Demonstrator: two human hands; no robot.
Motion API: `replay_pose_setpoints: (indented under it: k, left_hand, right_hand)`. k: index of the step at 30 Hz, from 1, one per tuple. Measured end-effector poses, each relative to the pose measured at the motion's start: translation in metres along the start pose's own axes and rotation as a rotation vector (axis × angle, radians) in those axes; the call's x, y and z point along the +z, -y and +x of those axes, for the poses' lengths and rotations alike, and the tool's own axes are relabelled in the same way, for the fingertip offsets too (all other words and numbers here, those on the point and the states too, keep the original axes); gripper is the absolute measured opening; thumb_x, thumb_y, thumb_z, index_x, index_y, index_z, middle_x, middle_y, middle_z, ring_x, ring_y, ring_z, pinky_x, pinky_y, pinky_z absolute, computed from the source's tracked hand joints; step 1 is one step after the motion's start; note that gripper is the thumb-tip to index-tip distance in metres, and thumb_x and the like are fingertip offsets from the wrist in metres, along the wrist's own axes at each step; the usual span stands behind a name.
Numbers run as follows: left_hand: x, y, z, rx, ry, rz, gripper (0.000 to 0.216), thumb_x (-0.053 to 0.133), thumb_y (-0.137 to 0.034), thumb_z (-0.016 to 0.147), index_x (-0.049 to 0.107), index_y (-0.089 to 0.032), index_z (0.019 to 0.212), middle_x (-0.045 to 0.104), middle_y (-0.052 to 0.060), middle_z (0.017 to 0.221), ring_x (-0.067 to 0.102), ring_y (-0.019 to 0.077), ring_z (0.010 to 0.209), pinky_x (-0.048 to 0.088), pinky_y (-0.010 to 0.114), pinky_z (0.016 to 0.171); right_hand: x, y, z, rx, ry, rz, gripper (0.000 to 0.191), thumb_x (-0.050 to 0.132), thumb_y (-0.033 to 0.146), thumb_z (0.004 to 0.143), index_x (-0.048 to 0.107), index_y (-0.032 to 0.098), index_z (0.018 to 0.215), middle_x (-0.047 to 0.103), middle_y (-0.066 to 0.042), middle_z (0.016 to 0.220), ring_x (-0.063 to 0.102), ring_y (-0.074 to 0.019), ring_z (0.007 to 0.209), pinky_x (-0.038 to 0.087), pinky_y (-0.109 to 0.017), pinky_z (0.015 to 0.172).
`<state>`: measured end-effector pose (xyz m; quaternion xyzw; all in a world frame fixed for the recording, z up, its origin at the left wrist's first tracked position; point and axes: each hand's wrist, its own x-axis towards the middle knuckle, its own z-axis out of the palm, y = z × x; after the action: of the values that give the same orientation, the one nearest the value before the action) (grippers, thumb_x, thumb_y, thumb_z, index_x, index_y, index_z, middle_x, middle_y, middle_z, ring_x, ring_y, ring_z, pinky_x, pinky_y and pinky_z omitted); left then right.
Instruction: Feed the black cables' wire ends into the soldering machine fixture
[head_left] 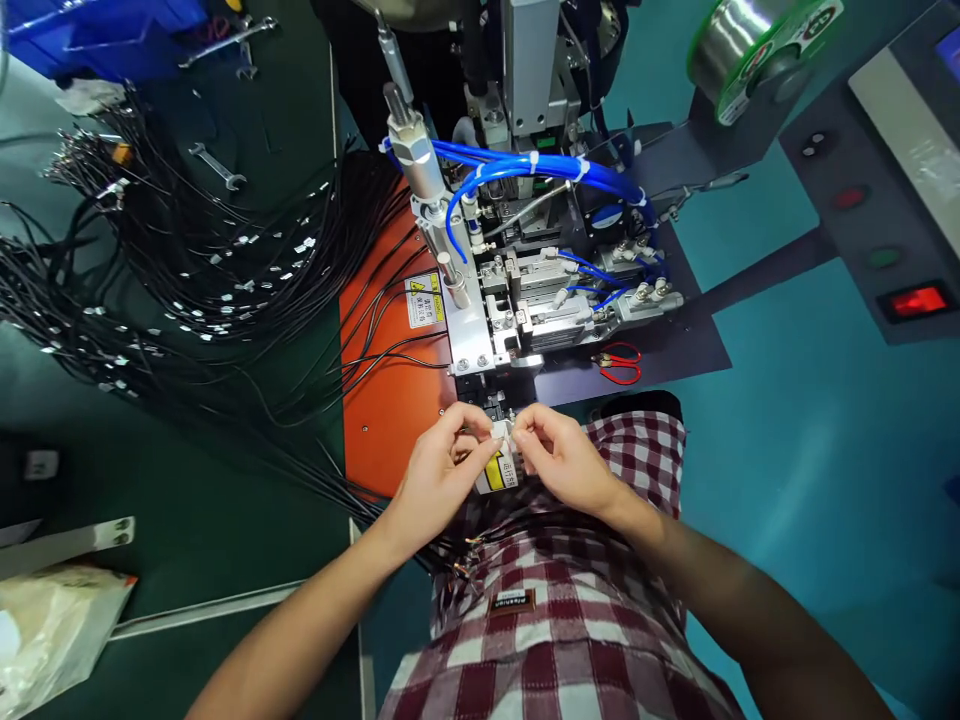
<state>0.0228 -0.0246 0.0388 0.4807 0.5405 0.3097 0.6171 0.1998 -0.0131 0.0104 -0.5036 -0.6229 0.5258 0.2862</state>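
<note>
1. The person's left hand is bent inward, thumb and forefinger tips close together, the other fingers curled; I can't tell whether anything is pinched there.
2. The right hand meets it from the other side, thumb and forefinger drawn together; whatever they may grip is too small to see.
3. Below the fingertips, at the machine's near end, sits a small, flat, whitish plate with a yellow patch and dark characters. Its visible part runs longest from the person's body towards the machine; the hands cover some of it.
4. Slim, flexible black cables with smooth jackets sweep in from the left. Several cross the flat, orange-red metal base roughly sideways, pointing at the machine's bright, straight-edged aluminium plate.
5. Frayed, coloured wire ends lie by the person's maroon-and-white checked woven cloth garment.
6. Glossy, bundled blue tubes arch overhead; red-handled cutters with looped grips rest right of the machine.
</note>
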Motion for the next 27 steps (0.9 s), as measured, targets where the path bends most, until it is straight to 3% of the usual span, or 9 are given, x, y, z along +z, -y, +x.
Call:
replay_pose_setpoints:
  k: [2,6,10,18,27]
  left_hand:
    - [-0.005,0.002,0.007,0.083,-0.035,0.138,0.014,0.057,-0.027,0.087,0.053,-0.019,0.098,0.055,-0.001,0.084,0.053,0.0092,0.064,0.043,0.02,0.056]
    - [-0.015,0.005,0.022,0.317,-0.119,0.495,0.008,0.054,-0.019,0.088,0.061,-0.017,0.091,0.058,0.003,0.086,0.056,0.0135,0.08,0.047,0.024,0.071]
    - [-0.023,0.009,0.029,0.406,-0.155,0.568,0.014,0.053,-0.016,0.089,0.063,-0.018,0.099,0.059,0.003,0.088,0.057,0.014,0.083,0.048,0.025,0.074]
    - [-0.037,0.026,0.037,0.714,-0.046,0.902,0.028,0.043,-0.013,0.093,0.065,-0.016,0.11,0.061,0.008,0.09,0.061,0.0153,0.082,0.053,0.025,0.069]
    - [-0.039,0.029,0.04,0.729,-0.065,0.982,0.03,0.041,-0.014,0.093,0.065,-0.016,0.111,0.061,0.011,0.093,0.063,0.0178,0.086,0.056,0.028,0.072]
  right_hand:
    - [-0.001,-0.004,0.011,0.013,0.01,0.019,0.012,0.05,0.024,0.09,0.054,0.02,0.08,0.055,0.002,0.064,0.051,-0.012,0.058,0.039,-0.023,0.055]
    - [-0.005,-0.008,0.031,0.036,0.03,0.059,0.014,0.05,0.027,0.089,0.054,0.019,0.078,0.053,0.003,0.062,0.051,-0.0112,0.055,0.04,-0.023,0.054]
    - [-0.008,-0.013,0.041,0.085,0.039,0.14,0.014,0.05,0.029,0.09,0.051,0.019,0.079,0.051,0.005,0.062,0.05,-0.0097,0.051,0.04,-0.023,0.052]
    - [-0.007,-0.023,0.047,0.166,0.066,0.176,0.015,0.052,0.03,0.088,0.054,0.019,0.079,0.05,0.005,0.059,0.049,-0.0101,0.049,0.04,-0.023,0.049]
    - [-0.004,-0.024,0.048,0.207,0.054,0.196,0.016,0.052,0.032,0.088,0.056,0.019,0.08,0.053,0.004,0.059,0.05,-0.0101,0.048,0.04,-0.023,0.047]
